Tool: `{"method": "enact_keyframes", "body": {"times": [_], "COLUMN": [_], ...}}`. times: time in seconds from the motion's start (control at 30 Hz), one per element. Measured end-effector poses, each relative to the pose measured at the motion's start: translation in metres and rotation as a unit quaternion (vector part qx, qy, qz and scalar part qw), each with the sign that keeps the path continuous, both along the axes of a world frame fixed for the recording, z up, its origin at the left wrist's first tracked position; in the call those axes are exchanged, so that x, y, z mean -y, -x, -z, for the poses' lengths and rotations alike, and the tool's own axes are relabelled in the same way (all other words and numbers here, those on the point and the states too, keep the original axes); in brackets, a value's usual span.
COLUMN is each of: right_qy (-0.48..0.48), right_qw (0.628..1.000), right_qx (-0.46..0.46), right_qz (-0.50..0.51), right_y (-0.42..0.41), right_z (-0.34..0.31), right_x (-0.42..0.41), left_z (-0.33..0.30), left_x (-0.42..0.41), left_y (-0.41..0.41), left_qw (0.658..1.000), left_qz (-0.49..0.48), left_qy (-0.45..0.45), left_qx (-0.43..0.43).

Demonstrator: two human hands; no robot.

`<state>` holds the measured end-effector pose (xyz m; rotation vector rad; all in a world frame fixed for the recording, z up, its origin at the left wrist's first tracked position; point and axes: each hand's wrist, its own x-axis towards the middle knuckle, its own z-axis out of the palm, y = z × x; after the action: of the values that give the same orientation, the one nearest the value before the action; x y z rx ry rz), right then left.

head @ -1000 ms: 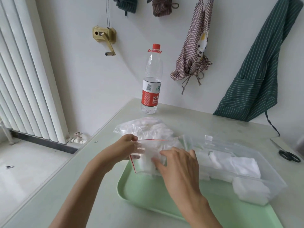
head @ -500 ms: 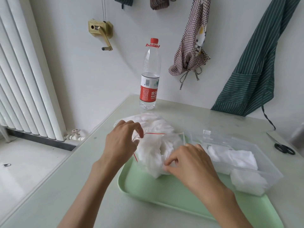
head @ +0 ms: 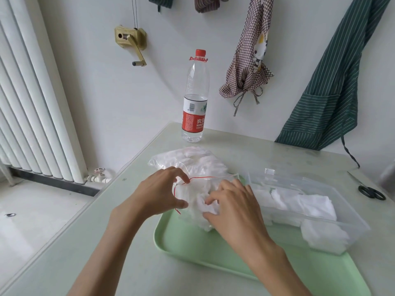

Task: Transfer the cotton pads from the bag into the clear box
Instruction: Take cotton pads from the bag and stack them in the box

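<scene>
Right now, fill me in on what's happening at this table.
A person is emptying a zip bag of cotton pads. The left hand pinches the bag's red-lined mouth open while the right hand reaches in and gathers pads. The clear box beside it on the green tray already holds many pads.

Green apron (head: 333, 82) cut off, perhaps.
</scene>
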<state>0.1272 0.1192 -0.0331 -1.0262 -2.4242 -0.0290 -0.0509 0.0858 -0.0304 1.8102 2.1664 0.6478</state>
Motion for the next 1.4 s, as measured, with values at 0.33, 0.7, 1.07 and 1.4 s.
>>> {"method": "enact_keyframes", "body": {"times": [0.33,0.7,1.07,1.4], "right_qy": [0.261,0.48,0.405,0.282], "right_qw": [0.938,0.763,0.775,0.834], "right_qx": [-0.228,-0.428,-0.481,-0.472], "right_qz": [-0.027,-0.074,-0.067,-0.037], "right_y": [-0.018,-0.032,-0.03,-0.038], "right_z": [-0.02,-0.045,-0.048,-0.048], "right_x": [-0.013,-0.018,-0.016,-0.023], "left_z": [0.003,-0.035,-0.048,-0.047], "left_x": [-0.001,-0.002,0.005,-0.006], "left_y": [0.003,-0.02,-0.045,-0.084], "left_qw": [1.0,0.942,0.914,0.868], "left_qz": [0.008,0.0,0.118,0.076], "left_qy": [0.002,-0.163,-0.12,-0.209], "left_qx": [0.015,0.293,0.37,0.444]}}
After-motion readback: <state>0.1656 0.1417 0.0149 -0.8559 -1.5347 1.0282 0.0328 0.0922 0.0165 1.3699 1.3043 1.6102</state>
